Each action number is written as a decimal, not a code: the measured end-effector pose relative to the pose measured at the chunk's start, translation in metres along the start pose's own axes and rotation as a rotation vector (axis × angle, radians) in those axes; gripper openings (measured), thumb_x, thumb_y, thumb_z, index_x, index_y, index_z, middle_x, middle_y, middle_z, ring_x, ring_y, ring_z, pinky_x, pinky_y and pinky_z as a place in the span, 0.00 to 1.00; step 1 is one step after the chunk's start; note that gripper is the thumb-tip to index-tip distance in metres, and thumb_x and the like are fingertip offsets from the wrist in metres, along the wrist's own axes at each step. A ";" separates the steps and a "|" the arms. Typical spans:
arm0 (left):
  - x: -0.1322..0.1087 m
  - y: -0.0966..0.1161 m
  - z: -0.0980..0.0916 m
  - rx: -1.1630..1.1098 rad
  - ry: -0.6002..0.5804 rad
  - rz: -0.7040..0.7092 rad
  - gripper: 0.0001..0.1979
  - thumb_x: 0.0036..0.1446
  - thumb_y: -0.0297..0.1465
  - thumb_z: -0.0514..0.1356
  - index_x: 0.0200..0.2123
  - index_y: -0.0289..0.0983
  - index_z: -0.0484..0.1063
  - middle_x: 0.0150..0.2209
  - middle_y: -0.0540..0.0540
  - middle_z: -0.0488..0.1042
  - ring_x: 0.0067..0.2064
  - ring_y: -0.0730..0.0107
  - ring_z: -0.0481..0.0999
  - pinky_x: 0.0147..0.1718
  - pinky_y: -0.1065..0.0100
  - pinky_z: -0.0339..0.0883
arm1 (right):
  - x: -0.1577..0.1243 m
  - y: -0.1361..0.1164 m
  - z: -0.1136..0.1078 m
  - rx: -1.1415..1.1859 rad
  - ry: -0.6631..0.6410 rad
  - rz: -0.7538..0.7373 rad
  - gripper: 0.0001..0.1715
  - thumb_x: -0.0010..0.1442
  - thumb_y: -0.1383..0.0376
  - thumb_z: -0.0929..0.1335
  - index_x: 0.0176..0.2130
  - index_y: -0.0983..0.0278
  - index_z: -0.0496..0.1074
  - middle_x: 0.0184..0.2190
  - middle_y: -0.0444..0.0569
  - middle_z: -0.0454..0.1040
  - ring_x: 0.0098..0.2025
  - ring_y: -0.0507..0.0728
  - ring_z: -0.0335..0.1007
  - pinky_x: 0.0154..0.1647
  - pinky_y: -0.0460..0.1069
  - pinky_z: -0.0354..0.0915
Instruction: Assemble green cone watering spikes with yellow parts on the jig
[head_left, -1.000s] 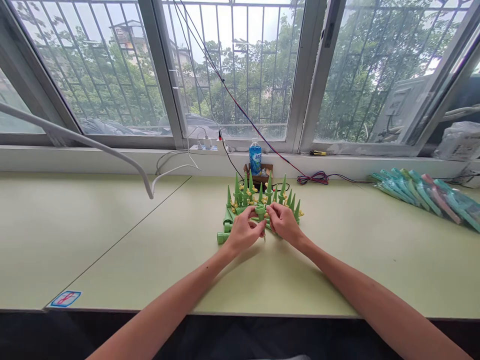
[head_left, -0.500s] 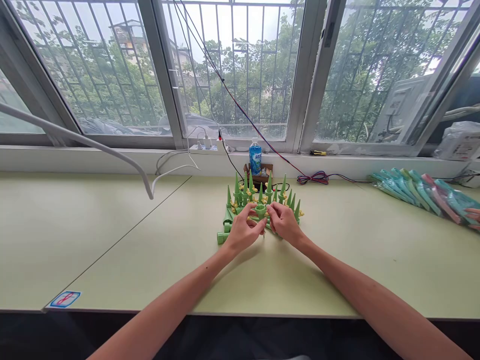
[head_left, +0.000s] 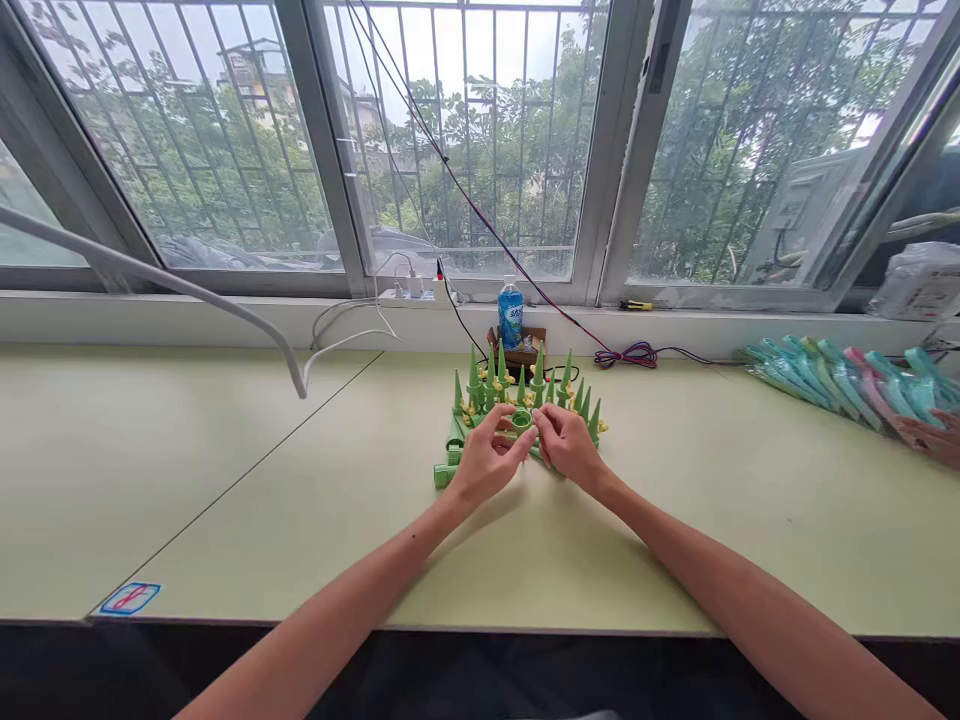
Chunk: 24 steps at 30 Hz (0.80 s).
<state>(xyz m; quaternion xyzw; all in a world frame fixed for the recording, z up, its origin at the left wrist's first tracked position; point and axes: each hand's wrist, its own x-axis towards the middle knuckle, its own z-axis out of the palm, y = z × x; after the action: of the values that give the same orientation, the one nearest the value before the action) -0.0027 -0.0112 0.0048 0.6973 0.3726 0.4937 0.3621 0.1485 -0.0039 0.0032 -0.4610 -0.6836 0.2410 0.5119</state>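
Note:
My left hand (head_left: 491, 455) is closed round a green plastic watering spike (head_left: 521, 422), thumb and fingers on its sides. The spike's round hollow end faces up towards me; its lower part is hidden by my hands. My right hand (head_left: 568, 440) touches the rim's right side with thumb and fingertips pinched together. Whatever small part that pinch may hold cannot be made out. Just behind my hands stand several green watering spikes (head_left: 538, 375), points up, with small yellow valves (head_left: 466, 410) near them. More green tubular pieces (head_left: 444, 474) lie left of my left hand.
A blue liquid bottle (head_left: 511, 318) stands before a small brown box (head_left: 534, 342) by the window sill. Bagged teal and pink items (head_left: 847, 385) lie at right, with another person's hand (head_left: 930, 435) beside them. Coiled cable (head_left: 630, 354) and a white hose (head_left: 247, 310) cross the back.
The spike in my left hand has tipped, so its open end faces me more and its tip no longer shows. At the right edge, the other person's hand and a teal bag have shifted.

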 end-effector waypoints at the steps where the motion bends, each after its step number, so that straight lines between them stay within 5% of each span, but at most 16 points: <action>1: 0.000 0.000 0.000 -0.012 -0.003 -0.001 0.20 0.54 0.44 0.61 0.45 0.39 0.66 0.35 0.50 0.66 0.25 0.75 0.75 0.29 0.69 0.73 | 0.000 0.000 0.000 -0.001 -0.001 -0.001 0.19 0.64 0.56 0.60 0.24 0.61 0.56 0.13 0.39 0.58 0.17 0.50 0.53 0.22 0.46 0.51; 11: 0.006 0.007 0.000 -0.271 0.040 -0.116 0.19 0.55 0.48 0.58 0.32 0.37 0.68 0.27 0.52 0.66 0.28 0.73 0.75 0.34 0.65 0.76 | -0.001 0.000 0.002 -0.011 -0.022 -0.001 0.19 0.64 0.55 0.60 0.25 0.62 0.59 0.12 0.38 0.58 0.16 0.50 0.53 0.22 0.46 0.51; 24: 0.008 0.005 -0.003 -0.392 0.096 -0.277 0.18 0.48 0.46 0.64 0.30 0.35 0.73 0.28 0.50 0.71 0.30 0.73 0.74 0.36 0.65 0.75 | -0.002 0.002 0.003 0.003 -0.046 -0.017 0.19 0.64 0.54 0.60 0.25 0.62 0.59 0.12 0.38 0.57 0.16 0.49 0.52 0.20 0.46 0.50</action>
<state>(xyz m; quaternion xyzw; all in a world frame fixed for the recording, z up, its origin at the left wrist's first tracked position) -0.0027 -0.0057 0.0132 0.5318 0.3787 0.5347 0.5366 0.1468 -0.0039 -0.0003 -0.4486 -0.6988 0.2482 0.4988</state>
